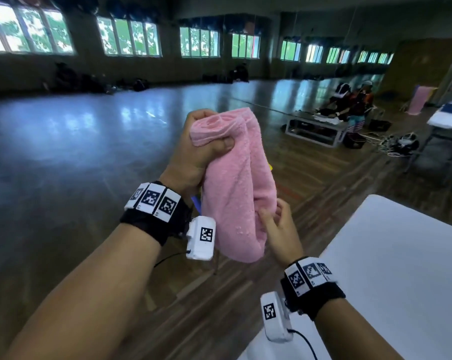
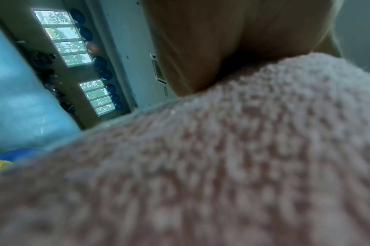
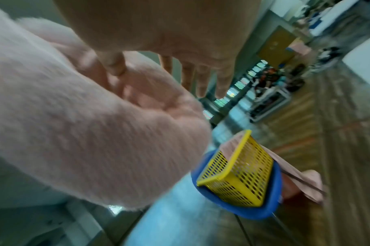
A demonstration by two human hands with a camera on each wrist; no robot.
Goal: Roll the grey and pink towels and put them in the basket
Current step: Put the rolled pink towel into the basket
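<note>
My left hand (image 1: pixel 201 149) grips the top end of the rolled pink towel (image 1: pixel 235 183) and holds it upright in the air in front of me. My right hand (image 1: pixel 277 224) touches the roll's lower part, its fingers (image 3: pixel 203 79) nearly straight and the thumb pressed into a fold. The towel fills the left wrist view (image 2: pixel 222 166) as a blur. The yellow mesh basket (image 3: pixel 236 176) stands on a blue stool (image 3: pixel 270 209) below the towel, showing only in the right wrist view. No grey towel is in view.
A pinkish cloth (image 3: pixel 302 181) hangs beside the basket over the stool. A white table (image 1: pixel 401 268) lies at my right. Beyond is a wide wooden floor, with a low table and a seated person (image 1: pixel 360 100) at the far right.
</note>
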